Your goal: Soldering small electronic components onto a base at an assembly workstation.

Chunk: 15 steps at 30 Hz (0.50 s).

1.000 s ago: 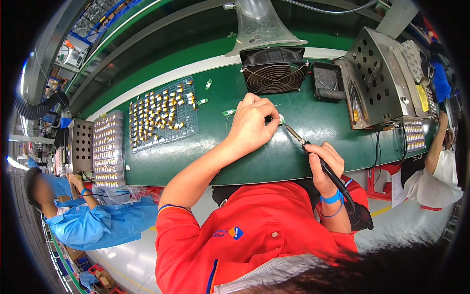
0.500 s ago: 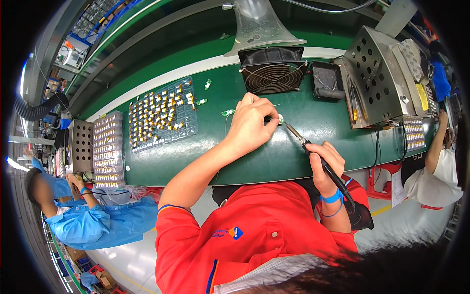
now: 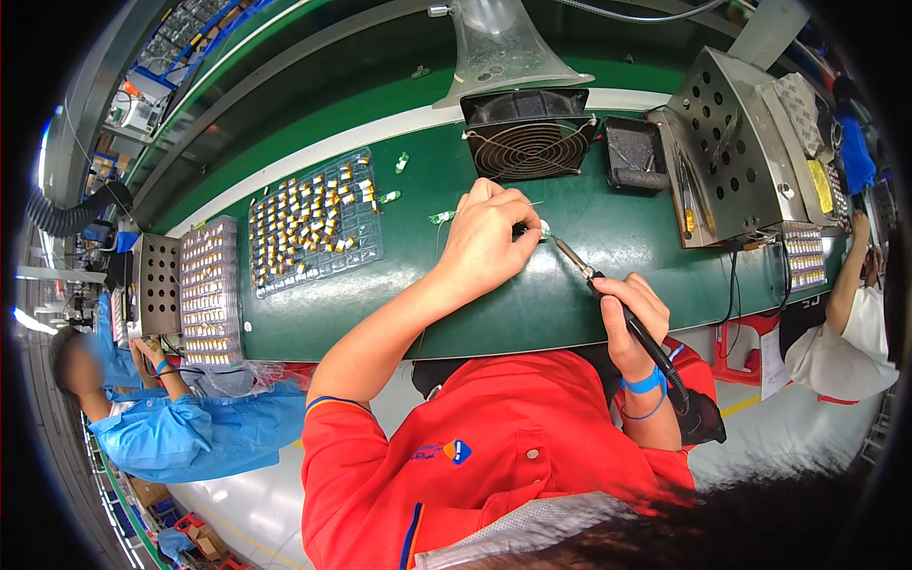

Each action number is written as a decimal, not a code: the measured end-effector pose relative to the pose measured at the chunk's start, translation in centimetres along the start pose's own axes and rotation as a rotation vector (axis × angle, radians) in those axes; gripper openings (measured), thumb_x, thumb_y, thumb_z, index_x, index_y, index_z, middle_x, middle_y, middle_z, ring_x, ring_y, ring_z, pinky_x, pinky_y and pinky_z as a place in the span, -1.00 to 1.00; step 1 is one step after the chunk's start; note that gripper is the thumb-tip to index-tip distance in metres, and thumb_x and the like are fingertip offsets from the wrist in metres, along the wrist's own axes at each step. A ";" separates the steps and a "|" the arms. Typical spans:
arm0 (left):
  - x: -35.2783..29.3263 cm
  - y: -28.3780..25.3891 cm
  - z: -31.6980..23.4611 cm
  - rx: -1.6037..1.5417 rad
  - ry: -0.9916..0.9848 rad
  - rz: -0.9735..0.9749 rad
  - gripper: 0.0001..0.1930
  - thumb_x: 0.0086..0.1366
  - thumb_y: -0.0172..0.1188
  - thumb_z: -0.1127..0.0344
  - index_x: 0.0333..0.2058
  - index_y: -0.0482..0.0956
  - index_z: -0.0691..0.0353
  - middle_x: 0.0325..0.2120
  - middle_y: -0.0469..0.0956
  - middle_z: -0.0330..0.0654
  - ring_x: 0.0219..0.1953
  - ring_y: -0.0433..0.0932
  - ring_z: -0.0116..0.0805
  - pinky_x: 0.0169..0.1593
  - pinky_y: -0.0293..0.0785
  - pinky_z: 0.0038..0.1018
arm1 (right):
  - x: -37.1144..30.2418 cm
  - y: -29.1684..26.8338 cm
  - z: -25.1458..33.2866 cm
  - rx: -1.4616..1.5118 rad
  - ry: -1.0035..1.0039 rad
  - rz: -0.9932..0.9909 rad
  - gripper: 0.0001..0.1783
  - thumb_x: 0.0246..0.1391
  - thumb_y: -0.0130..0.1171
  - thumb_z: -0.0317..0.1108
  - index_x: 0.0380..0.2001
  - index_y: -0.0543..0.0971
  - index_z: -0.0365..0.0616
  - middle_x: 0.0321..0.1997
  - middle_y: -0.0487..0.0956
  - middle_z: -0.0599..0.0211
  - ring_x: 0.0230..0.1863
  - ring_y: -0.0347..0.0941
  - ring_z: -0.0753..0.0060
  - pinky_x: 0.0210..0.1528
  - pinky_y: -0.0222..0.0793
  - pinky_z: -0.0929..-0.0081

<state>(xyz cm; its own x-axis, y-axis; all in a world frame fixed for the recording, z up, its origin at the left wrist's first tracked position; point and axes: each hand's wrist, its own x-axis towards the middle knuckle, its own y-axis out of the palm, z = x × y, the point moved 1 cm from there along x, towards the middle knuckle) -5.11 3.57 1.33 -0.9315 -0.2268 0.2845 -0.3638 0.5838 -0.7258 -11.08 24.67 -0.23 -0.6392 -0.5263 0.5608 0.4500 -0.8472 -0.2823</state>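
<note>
Over the green bench, my left hand (image 3: 486,236) is closed in a pinch. At its fingertips shows a small green-and-white part (image 3: 544,229), mostly hidden by the fingers. My right hand (image 3: 635,318) is wrapped round a soldering iron (image 3: 573,257) with a black handle. The iron slants up and left, and its tip is at the small part; whether they touch is too small to tell. A small green circuit piece (image 3: 441,218) pokes out just left of my left hand, with a thin wire near it.
A clear tray (image 3: 364,242) of small white-and-yellow parts lies left, with loose green pieces (image 3: 389,197) beside it. Behind my hands stand a black fan (image 3: 527,142) and a black dish (image 3: 635,157). A perforated metal box (image 3: 708,161) stands right. Co-workers sit at both sides.
My hands and the soldering iron keep their places. A blue-sleeved arm at the far left has shifted slightly.
</note>
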 end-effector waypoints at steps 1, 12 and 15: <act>0.0 0.0 0.0 -0.005 0.014 -0.004 -0.94 0.01 0.29 0.43 -0.49 0.60 0.24 -0.42 0.59 -0.27 -0.20 0.41 -0.23 -0.04 0.34 -0.39 | 0.0 0.0 0.0 0.006 -0.016 0.015 -0.86 0.06 0.15 -0.50 -0.32 0.59 -0.35 -0.67 0.33 0.36 -0.61 0.18 0.46 -0.53 0.08 0.51; 0.0 0.0 0.0 0.011 0.001 0.008 -0.93 0.02 0.29 0.42 -0.48 0.60 0.24 -0.42 0.59 -0.27 -0.20 0.41 -0.23 -0.05 0.35 -0.39 | 0.0 0.1 -0.1 -0.003 -0.013 0.024 -0.86 0.06 0.15 -0.49 -0.31 0.59 -0.33 -0.66 0.36 0.35 -0.61 0.20 0.46 -0.54 0.08 0.52; 0.0 0.0 0.0 0.014 0.005 0.001 -0.94 0.02 0.29 0.42 -0.48 0.60 0.24 -0.41 0.59 -0.27 -0.20 0.41 -0.22 -0.05 0.35 -0.39 | 0.0 0.1 -0.1 -0.002 -0.008 0.027 -0.86 0.05 0.15 -0.50 -0.31 0.59 -0.33 -0.65 0.37 0.35 -0.61 0.20 0.46 -0.54 0.09 0.52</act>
<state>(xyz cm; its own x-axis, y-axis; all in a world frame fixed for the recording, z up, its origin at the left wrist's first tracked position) -5.13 3.57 1.32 -0.9318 -0.2219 0.2872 -0.3630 0.5728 -0.7349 -11.12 24.60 -0.34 -0.6219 -0.5486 0.5588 0.4656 -0.8328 -0.2994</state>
